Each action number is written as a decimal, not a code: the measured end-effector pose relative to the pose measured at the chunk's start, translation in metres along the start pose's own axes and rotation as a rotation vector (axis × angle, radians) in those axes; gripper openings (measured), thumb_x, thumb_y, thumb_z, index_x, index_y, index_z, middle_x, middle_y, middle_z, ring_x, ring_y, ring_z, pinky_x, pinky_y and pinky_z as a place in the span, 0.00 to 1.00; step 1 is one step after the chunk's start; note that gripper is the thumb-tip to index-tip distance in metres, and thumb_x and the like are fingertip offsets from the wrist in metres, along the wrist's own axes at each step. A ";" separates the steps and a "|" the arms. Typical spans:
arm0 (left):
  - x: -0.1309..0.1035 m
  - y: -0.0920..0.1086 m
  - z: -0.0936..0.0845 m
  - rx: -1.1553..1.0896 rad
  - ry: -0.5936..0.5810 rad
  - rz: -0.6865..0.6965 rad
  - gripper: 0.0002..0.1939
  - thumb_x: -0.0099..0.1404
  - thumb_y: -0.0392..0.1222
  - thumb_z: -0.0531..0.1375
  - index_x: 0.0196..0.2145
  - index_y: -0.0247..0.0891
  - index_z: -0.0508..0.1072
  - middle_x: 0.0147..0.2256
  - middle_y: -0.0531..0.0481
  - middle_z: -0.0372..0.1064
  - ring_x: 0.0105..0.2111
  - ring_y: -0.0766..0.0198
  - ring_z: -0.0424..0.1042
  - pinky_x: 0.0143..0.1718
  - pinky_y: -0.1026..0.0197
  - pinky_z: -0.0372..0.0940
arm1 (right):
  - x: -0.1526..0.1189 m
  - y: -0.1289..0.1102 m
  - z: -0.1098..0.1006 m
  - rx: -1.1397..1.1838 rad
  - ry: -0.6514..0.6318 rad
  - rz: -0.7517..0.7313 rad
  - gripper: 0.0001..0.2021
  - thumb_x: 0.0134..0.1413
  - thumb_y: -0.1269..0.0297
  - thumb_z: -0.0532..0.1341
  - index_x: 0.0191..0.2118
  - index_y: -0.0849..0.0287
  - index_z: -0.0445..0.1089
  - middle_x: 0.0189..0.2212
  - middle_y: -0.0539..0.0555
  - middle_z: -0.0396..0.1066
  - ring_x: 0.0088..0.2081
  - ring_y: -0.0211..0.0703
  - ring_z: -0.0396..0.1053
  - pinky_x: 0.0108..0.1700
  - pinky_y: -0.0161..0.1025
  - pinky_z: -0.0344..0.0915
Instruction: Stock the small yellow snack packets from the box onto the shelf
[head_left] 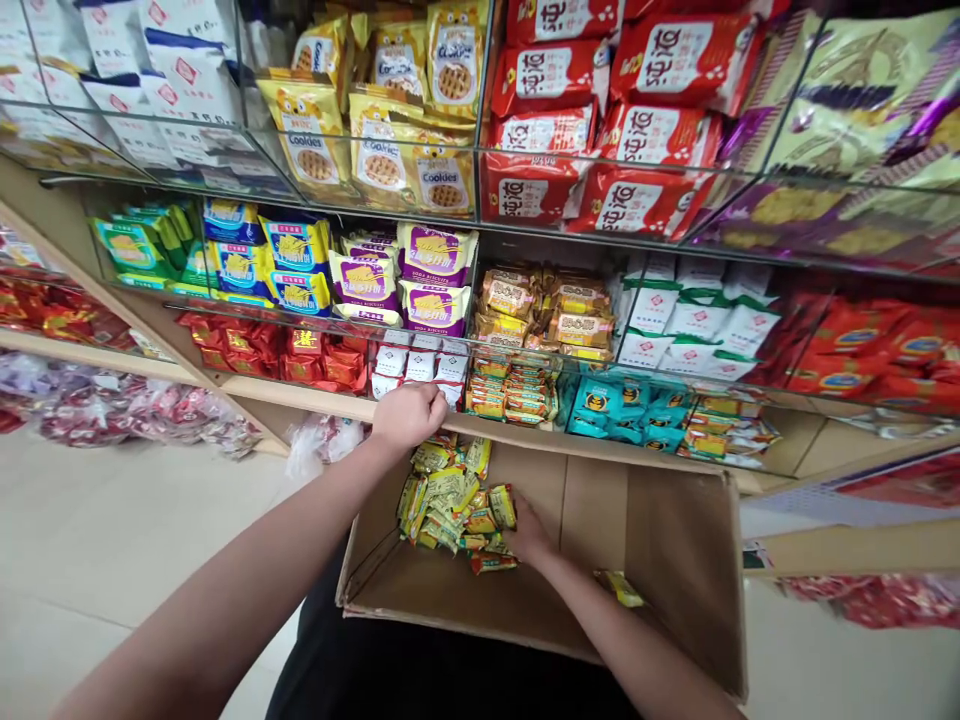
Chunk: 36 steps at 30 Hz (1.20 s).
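A large open cardboard box (675,540) is tilted against the front of the shelf, over my lap. My left hand (411,412) is closed at its far left corner, with the fingertips hidden. Inside, small yellow snack packets (446,500) lie in a pile at the left end. My right hand (529,535) reaches into the box at the right side of this pile. Its fingers are curled against a yellow snack packet (502,506) and are partly hidden. One loose packet (621,588) lies apart, near my right forearm.
Just beyond the box are shelf bins with white packets (420,362), orange-striped packets (517,390) and teal packets (630,410). Clear dividers separate them. Higher up sit cookie bags (412,150) and red bags (630,130). Bagged goods (142,405) line the low shelf at left, above the tiled floor (135,530).
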<state>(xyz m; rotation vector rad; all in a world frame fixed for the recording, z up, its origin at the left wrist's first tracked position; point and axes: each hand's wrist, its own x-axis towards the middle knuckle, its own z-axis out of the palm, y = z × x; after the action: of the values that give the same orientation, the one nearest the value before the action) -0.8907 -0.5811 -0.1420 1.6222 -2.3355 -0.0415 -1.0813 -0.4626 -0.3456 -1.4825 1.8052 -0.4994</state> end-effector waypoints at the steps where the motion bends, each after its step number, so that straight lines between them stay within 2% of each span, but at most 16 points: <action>1: 0.001 0.001 -0.002 -0.011 0.006 0.011 0.17 0.60 0.44 0.45 0.26 0.34 0.69 0.24 0.47 0.70 0.34 0.61 0.68 0.30 0.64 0.56 | 0.002 -0.001 -0.001 0.019 -0.003 0.006 0.30 0.38 0.77 0.55 0.53 0.62 0.55 0.43 0.57 0.66 0.45 0.44 0.64 0.45 0.38 0.61; 4: 0.002 0.005 -0.010 -0.038 0.033 0.046 0.15 0.60 0.43 0.46 0.29 0.35 0.69 0.27 0.48 0.70 0.36 0.61 0.67 0.32 0.63 0.57 | 0.002 -0.008 -0.012 0.044 0.000 0.005 0.13 0.43 0.70 0.55 0.38 0.63 0.67 0.28 0.54 0.71 0.32 0.44 0.69 0.34 0.36 0.64; 6: -0.005 0.009 -0.015 -0.075 0.065 0.088 0.13 0.60 0.42 0.46 0.33 0.36 0.69 0.30 0.48 0.70 0.37 0.61 0.67 0.35 0.62 0.58 | -0.003 -0.017 -0.024 0.044 0.052 -0.025 0.08 0.45 0.67 0.55 0.31 0.64 0.69 0.27 0.56 0.71 0.31 0.47 0.69 0.34 0.39 0.64; 9: -0.038 0.022 -0.017 -0.332 0.106 0.187 0.13 0.61 0.41 0.46 0.40 0.37 0.66 0.38 0.46 0.67 0.40 0.61 0.65 0.40 0.59 0.59 | -0.026 -0.039 -0.048 0.070 0.156 -0.109 0.12 0.52 0.63 0.51 0.37 0.63 0.67 0.34 0.58 0.70 0.37 0.46 0.67 0.40 0.40 0.62; 10: -0.053 0.029 -0.015 -0.473 0.071 0.187 0.14 0.61 0.43 0.47 0.43 0.38 0.64 0.40 0.45 0.66 0.41 0.61 0.64 0.41 0.58 0.59 | -0.038 -0.048 -0.057 0.087 0.196 -0.166 0.13 0.54 0.62 0.50 0.40 0.61 0.65 0.37 0.57 0.69 0.40 0.45 0.66 0.42 0.39 0.61; 12: -0.083 0.045 -0.010 -0.794 -0.116 -0.048 0.18 0.62 0.48 0.45 0.48 0.39 0.58 0.36 0.47 0.66 0.34 0.64 0.67 0.34 0.60 0.63 | -0.065 -0.066 -0.074 0.116 0.289 -0.353 0.13 0.55 0.62 0.50 0.44 0.58 0.63 0.41 0.56 0.67 0.44 0.43 0.64 0.46 0.39 0.60; 14: -0.104 0.062 -0.004 -1.138 -0.453 -0.309 0.23 0.62 0.54 0.41 0.47 0.38 0.58 0.32 0.47 0.66 0.26 0.66 0.68 0.23 0.62 0.62 | -0.089 -0.083 -0.087 0.119 0.347 -0.590 0.13 0.54 0.65 0.52 0.45 0.57 0.62 0.44 0.56 0.65 0.47 0.43 0.61 0.49 0.40 0.58; 16: -0.114 0.075 -0.002 -1.408 -0.629 -0.439 0.24 0.60 0.57 0.44 0.45 0.37 0.59 0.29 0.49 0.66 0.22 0.68 0.67 0.20 0.65 0.60 | -0.106 -0.095 -0.095 0.151 0.351 -0.718 0.13 0.52 0.68 0.53 0.45 0.55 0.63 0.46 0.56 0.62 0.49 0.44 0.58 0.51 0.43 0.57; 18: -0.114 0.084 -0.002 -1.553 -0.616 -0.418 0.23 0.57 0.54 0.53 0.45 0.37 0.59 0.30 0.51 0.65 0.23 0.69 0.67 0.23 0.66 0.61 | -0.113 -0.102 -0.098 0.300 0.402 -0.643 0.14 0.52 0.67 0.54 0.46 0.55 0.61 0.48 0.57 0.59 0.50 0.45 0.57 0.49 0.43 0.59; 20: -0.112 0.087 -0.005 -1.593 -0.564 -0.348 0.25 0.53 0.49 0.59 0.46 0.39 0.58 0.32 0.52 0.66 0.26 0.69 0.67 0.25 0.66 0.62 | -0.111 -0.103 -0.099 0.535 0.469 -0.418 0.16 0.53 0.63 0.53 0.48 0.57 0.58 0.45 0.58 0.61 0.45 0.43 0.62 0.42 0.39 0.64; 22: -0.109 0.089 -0.007 -1.609 -0.542 -0.296 0.27 0.51 0.46 0.61 0.47 0.39 0.58 0.32 0.52 0.67 0.29 0.67 0.68 0.29 0.65 0.63 | -0.105 -0.102 -0.099 0.700 0.435 -0.219 0.14 0.54 0.57 0.51 0.43 0.60 0.60 0.33 0.55 0.65 0.33 0.39 0.65 0.30 0.33 0.65; 24: -0.109 0.090 -0.006 -1.633 -0.543 -0.286 0.27 0.50 0.44 0.62 0.46 0.38 0.58 0.30 0.52 0.69 0.30 0.66 0.69 0.31 0.64 0.64 | -0.099 -0.101 -0.098 0.741 0.355 -0.129 0.15 0.54 0.53 0.49 0.31 0.60 0.62 0.21 0.49 0.60 0.23 0.34 0.60 0.22 0.30 0.61; 26: -0.110 0.092 -0.003 -1.642 -0.550 -0.331 0.24 0.49 0.45 0.63 0.43 0.37 0.60 0.27 0.54 0.69 0.26 0.67 0.69 0.29 0.64 0.64 | -0.096 -0.099 -0.095 0.752 0.351 -0.083 0.18 0.53 0.50 0.48 0.24 0.60 0.59 0.17 0.47 0.55 0.20 0.32 0.56 0.19 0.28 0.57; 31: -0.114 0.094 0.009 -1.584 -0.430 -0.468 0.15 0.50 0.49 0.61 0.29 0.37 0.61 0.19 0.60 0.64 0.18 0.73 0.65 0.17 0.71 0.59 | -0.096 -0.095 -0.083 0.871 0.412 0.068 0.20 0.52 0.47 0.47 0.23 0.59 0.57 0.17 0.46 0.55 0.18 0.32 0.55 0.16 0.28 0.55; 33: -0.115 0.093 0.012 -1.552 -0.433 -0.471 0.16 0.50 0.50 0.61 0.28 0.38 0.60 0.19 0.60 0.65 0.16 0.72 0.65 0.14 0.72 0.56 | -0.099 -0.092 -0.083 0.927 0.351 0.076 0.20 0.53 0.47 0.46 0.25 0.59 0.58 0.18 0.48 0.57 0.20 0.33 0.57 0.17 0.29 0.56; 36: -0.113 0.087 0.014 -1.485 -0.456 -0.455 0.16 0.50 0.50 0.60 0.30 0.38 0.61 0.23 0.58 0.68 0.17 0.72 0.66 0.14 0.72 0.58 | -0.102 -0.085 -0.088 0.896 0.142 -0.093 0.16 0.51 0.51 0.52 0.37 0.58 0.60 0.26 0.50 0.62 0.27 0.36 0.62 0.24 0.30 0.60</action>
<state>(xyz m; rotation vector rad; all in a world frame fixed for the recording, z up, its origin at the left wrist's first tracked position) -0.9372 -0.4474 -0.1638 1.1976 -1.2322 -1.8363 -1.0835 -0.4007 -0.1989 -0.9032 1.3082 -1.2807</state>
